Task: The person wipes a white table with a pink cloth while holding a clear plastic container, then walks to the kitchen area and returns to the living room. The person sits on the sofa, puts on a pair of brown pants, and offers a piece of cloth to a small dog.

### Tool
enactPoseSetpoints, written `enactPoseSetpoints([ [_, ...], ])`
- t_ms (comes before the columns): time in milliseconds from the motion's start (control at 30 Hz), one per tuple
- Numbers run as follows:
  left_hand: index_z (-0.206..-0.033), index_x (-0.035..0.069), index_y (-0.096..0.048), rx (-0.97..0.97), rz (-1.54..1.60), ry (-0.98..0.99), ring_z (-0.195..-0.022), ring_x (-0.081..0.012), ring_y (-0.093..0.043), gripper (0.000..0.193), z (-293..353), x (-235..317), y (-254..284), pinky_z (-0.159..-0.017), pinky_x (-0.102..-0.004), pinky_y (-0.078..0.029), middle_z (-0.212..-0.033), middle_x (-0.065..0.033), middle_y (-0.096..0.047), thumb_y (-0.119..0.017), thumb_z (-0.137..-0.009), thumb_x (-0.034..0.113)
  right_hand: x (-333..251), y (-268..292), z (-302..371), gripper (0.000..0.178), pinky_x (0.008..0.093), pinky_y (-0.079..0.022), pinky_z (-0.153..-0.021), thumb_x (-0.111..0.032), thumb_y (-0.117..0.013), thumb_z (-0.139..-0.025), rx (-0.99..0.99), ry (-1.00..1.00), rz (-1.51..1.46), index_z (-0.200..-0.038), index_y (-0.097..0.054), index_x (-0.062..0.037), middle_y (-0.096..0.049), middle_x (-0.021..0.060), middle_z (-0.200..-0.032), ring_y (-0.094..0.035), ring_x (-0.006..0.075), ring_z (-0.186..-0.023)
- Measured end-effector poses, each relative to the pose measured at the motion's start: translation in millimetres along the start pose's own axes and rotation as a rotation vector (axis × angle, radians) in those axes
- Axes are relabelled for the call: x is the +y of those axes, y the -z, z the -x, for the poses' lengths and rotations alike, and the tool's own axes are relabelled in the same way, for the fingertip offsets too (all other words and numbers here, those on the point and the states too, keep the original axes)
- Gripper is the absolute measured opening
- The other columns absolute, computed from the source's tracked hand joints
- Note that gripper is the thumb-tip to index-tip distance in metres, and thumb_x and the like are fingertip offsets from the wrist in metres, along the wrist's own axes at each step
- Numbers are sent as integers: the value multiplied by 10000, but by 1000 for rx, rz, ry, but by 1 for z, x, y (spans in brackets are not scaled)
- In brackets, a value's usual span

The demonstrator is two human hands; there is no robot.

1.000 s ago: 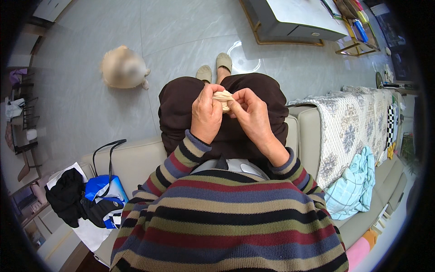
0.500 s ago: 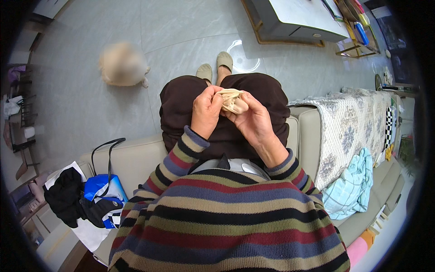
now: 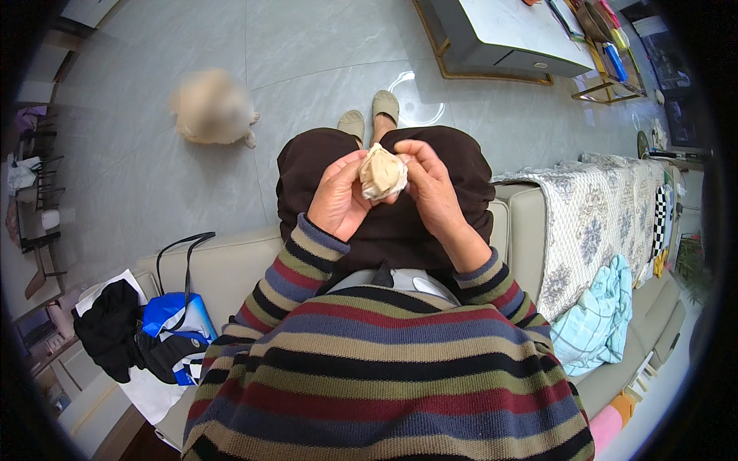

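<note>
Over my lap I have a small bunched beige cloth (image 3: 382, 174), rounded and folded in on itself, with a paler edge low down. It looks like thin, stretchy fabric; its exact kind does not show. My left hand (image 3: 340, 194) is closed on its left side, thumb on top and fingers underneath. From the right, my right hand (image 3: 435, 188) pinches the cloth's edge between thumb and fingers. Beneath both hands are my dark brown trousers (image 3: 307, 173), and beyond my knees are my feet in light slippers (image 3: 386, 105).
A light furry animal (image 3: 211, 115) is on the grey tiled floor, front left. A white-topped low table (image 3: 515, 34) stands front right. On the sofa (image 3: 223, 261) to my left lie a blue bag (image 3: 184, 311) and black clothing (image 3: 111, 330); to my right lies a light-blue checked cloth (image 3: 592, 323).
The beige cloth has been turned and folded into a more compact, pointed bundle. My left hand has rolled palm-up under it; my right hand's fingers have shifted to its upper right edge.
</note>
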State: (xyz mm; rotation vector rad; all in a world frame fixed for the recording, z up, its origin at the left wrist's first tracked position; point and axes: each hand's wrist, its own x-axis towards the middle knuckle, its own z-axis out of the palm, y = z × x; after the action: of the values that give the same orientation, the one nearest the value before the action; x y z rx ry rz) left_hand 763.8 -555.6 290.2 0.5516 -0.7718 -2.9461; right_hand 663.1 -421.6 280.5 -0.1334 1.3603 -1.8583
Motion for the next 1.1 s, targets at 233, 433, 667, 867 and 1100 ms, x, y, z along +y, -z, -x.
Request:
enactPoseSetpoints([
  [233, -981, 27, -586, 246, -218, -263, -834, -105, -637, 182, 0, -2, -12, -792, -268, -534, -952, -42, -651, -561, -1000, 205, -41, -21, 29, 463, 316, -507, -838, -108, -719, -847, -68, 599, 697, -1272, -535, -83, -551, 120, -1185, -601, 215, -1010],
  [433, -865, 59, -584, 250, -442, -328, -677, -45, -546, 227, -2, 4, -16, -611, -219, -459, -790, 6, -622, -547, -1010, 230, -23, -4, 12, 341, 267, -499, -749, -142, -660, -888, -97, 376, 514, -1209, -580, -59, -598, 76, -1042, -609, 179, -898],
  [667, -915, 63, -598, 393, -203, -585, -715, -94, -597, 184, 2, 48, -4, -648, -257, -490, -796, -14, -616, -534, -1005, 210, -16, 27, 1, 228, 235, -526, -734, -227, -501, -1017, 90, -51, -357, -1120, -566, -34, -607, 22, -928, -609, 90, -827],
  [867, -937, 48, -626, 159, -148, -317, -767, -141, -647, 152, 7, 38, -9, -729, -297, -528, -878, -51, -664, -581, -976, 188, -12, -4, 4, 262, 275, -518, -772, -253, -462, -1029, -221, -87, -242, -1089, -544, -11, -637, 75, -945, -633, 149, -854],
  [1100, -856, 101, -571, 247, -53, -600, -618, -134, -561, 97, 42, 121, 48, -501, -287, -481, -796, -42, -609, -617, -927, 148, -51, 47, -3, 284, 257, -477, -727, -276, -476, -1021, 171, 163, -51, -1021, -610, -25, -623, 32, -931, -563, 94, -793],
])
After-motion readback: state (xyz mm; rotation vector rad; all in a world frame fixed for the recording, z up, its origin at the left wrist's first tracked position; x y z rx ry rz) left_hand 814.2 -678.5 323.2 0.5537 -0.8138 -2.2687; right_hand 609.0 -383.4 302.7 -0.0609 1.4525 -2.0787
